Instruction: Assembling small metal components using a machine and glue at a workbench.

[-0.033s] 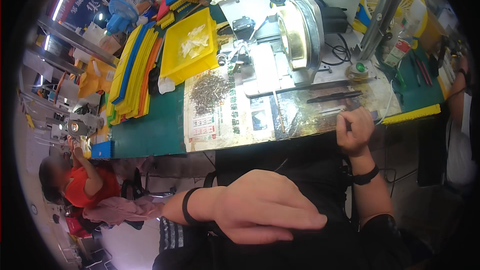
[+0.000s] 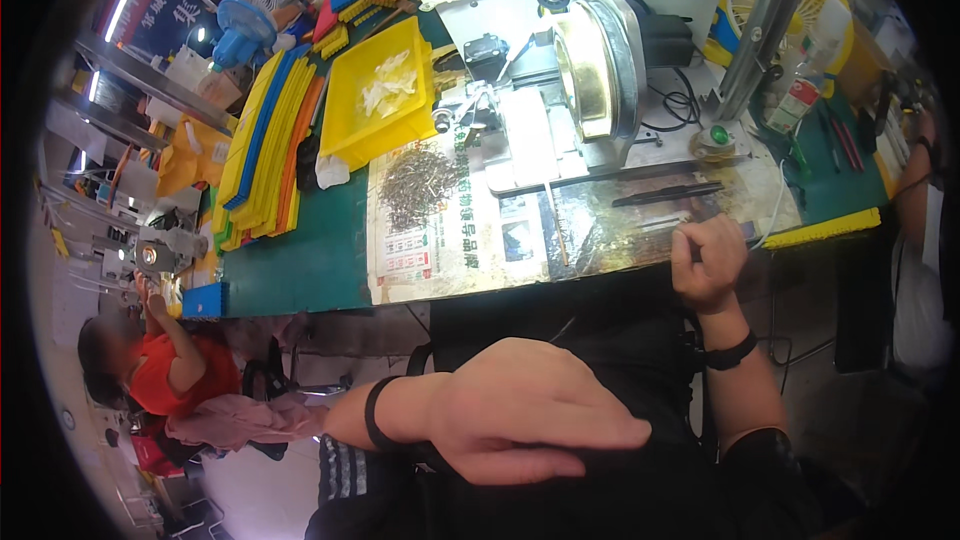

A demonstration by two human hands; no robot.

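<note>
My left hand (image 2: pixel 540 412) is held low in front of my dark clothing, back up, with fingers stretched out and the thumb apart; it holds nothing visible. At the bench's front edge, my right hand (image 2: pixel 712 258) rests with curled fingers, and nothing shows in them. Just beyond it lie dark tweezers (image 2: pixel 665 194) on the worn board. A white machine (image 2: pixel 530 140) with a brass-coloured wheel (image 2: pixel 585 70) stands farther back under bright light. To its left, a heap of small thin metal pieces (image 2: pixel 420 187) lies on a printed sheet (image 2: pixel 402 275).
A yellow tray (image 2: pixel 345 115) with white scraps stands at the back left, beside stacked yellow, blue and orange trays (image 2: pixel 262 140). A thin stick (image 2: pixel 557 225) lies before the machine. Pliers (image 2: pixel 848 140) and a bottle (image 2: pixel 800 95) are at right. A person in red (image 2: pixel 175 375) sits at left.
</note>
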